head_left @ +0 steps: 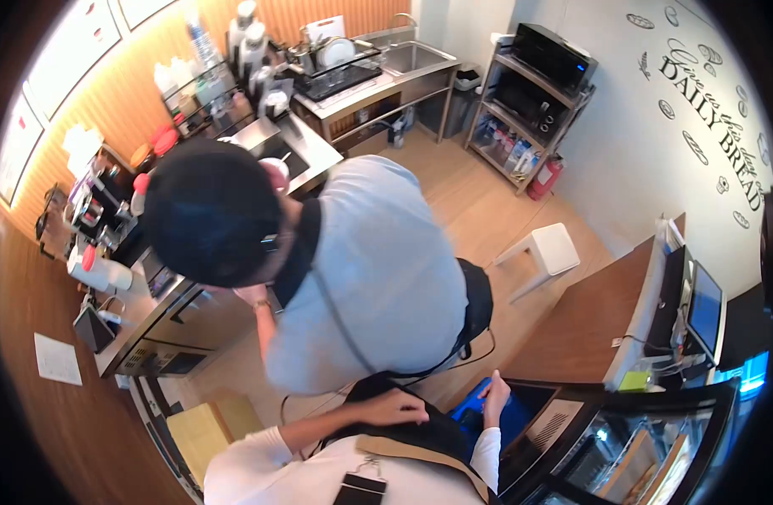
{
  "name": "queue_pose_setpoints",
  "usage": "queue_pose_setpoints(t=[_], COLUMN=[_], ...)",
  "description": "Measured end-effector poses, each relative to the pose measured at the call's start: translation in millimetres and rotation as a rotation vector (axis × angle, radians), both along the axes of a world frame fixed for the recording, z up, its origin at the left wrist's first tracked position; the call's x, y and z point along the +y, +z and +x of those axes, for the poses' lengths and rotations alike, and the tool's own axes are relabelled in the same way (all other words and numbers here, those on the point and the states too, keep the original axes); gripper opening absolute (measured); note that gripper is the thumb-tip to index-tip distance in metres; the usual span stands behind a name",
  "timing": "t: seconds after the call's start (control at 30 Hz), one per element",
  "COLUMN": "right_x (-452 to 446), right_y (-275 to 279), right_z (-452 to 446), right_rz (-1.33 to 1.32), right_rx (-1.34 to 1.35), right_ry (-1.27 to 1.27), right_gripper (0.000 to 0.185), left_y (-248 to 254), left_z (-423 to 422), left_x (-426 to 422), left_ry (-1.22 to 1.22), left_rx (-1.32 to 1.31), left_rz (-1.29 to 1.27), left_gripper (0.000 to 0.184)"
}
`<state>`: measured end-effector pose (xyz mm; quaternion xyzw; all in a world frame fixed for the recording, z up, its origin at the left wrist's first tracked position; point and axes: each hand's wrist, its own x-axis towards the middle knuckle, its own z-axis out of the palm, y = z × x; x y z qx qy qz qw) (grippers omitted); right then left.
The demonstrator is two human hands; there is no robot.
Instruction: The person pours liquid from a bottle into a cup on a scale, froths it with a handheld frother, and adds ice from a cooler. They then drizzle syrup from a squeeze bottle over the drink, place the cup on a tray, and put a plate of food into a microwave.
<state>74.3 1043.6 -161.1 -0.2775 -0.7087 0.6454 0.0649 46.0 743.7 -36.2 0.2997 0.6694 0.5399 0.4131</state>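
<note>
My left hand (395,407) is in front of my body, over a black apron (420,433). Its fingers are loosely bent, with nothing visible in them. Further right, my right hand (494,399) is raised beside a blue object (469,412), its fingers partly curled but apart; I see nothing held. Whether that hand touches the blue object I cannot tell. Right in front of me a co-worker (378,269) in a grey shirt and black cap leans over the counter (319,147). One of the co-worker's hands (252,295) shows in part; what it holds is hidden.
Bottles and cups crowd the left counter. A sink (416,59) is at the back, beside a rack of ovens (533,101) and a fire extinguisher (546,178). A white stool (550,248) stands on the floor. At lower right is a glass display case (630,446); cardboard (201,433) lies lower left.
</note>
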Motion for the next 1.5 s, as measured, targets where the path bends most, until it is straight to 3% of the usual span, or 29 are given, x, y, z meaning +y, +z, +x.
queue_pose_setpoints(t=[0.1, 0.2, 0.27, 0.37, 0.43, 0.53, 0.63, 0.73, 0.83, 0.93, 1.07, 1.13, 1.27, 1.37, 1.5], right_x=[41, 90, 115, 129, 136, 136, 140, 147, 170, 224, 335, 368, 413, 410, 398], right_y=[26, -18, -40, -40, -29, 17, 28, 23, 22, 8, -80, -51, -21, 33, 74], right_z=[-21, -60, -92, -148, -176, -215, -250, -283, -309, -331, -372, -393, -437, -494, -614], right_rz=[0.008, 0.027, 0.124, 0.308, 0.207, -0.093, -0.247, -0.188, -0.325, -0.025, -0.036, 0.047, 0.169, 0.235, 0.171], right_rx=[-0.062, 0.064, 0.146, 0.278, 0.42, 0.403, 0.494, 0.426, 0.448, 0.403, 0.334, 0.315, 0.398, 0.403, 0.584], right_ry=[-0.334, -0.525, -0.51, -0.555, -0.52, -0.515, -0.427, -0.458, -0.5, -0.513, -0.683, -0.666, -0.531, -0.409, -0.224], right_gripper=[0.048, 0.042, 0.028, 0.025, 0.025, 0.03, 0.033, 0.036, 0.032, 0.026, 0.024, 0.028, 0.039, 0.049, 0.067], left_y=[29, 33, 21, 29, 44, 60, 59, 52, 48, 44, 23, 56, 74, 82, 72], left_z=[-5, -17, -19, -26, -25, -31, -36, -47, -61, -83, -147, -202, -279, -326, -393], left_x=[63, 111, 134, 154, 168, 187, 203, 227, 253, 276, 324, 345, 354, 346, 308], left_ry=[0.079, 0.098, 0.171, 0.289, 0.322, 0.282, 0.27, 0.203, 0.299, 0.458, 0.613, 0.722, 1.048, 1.362, 1.532], left_rx=[-0.09, -0.136, 0.007, -0.046, -0.111, -0.19, -0.239, -0.351, -0.5, -0.545, -0.361, -0.178, 0.026, 0.066, 0.197], left_rz=[0.154, 0.158, 0.145, 0.158, 0.213, 0.286, 0.373, 0.457, 0.512, 0.487, 0.411, 0.186, 0.172, 0.199, 0.084], left_gripper=[0.027, 0.026, 0.025, 0.026, 0.029, 0.031, 0.033, 0.038, 0.046, 0.041, 0.035, 0.029, 0.026, 0.023, 0.024])
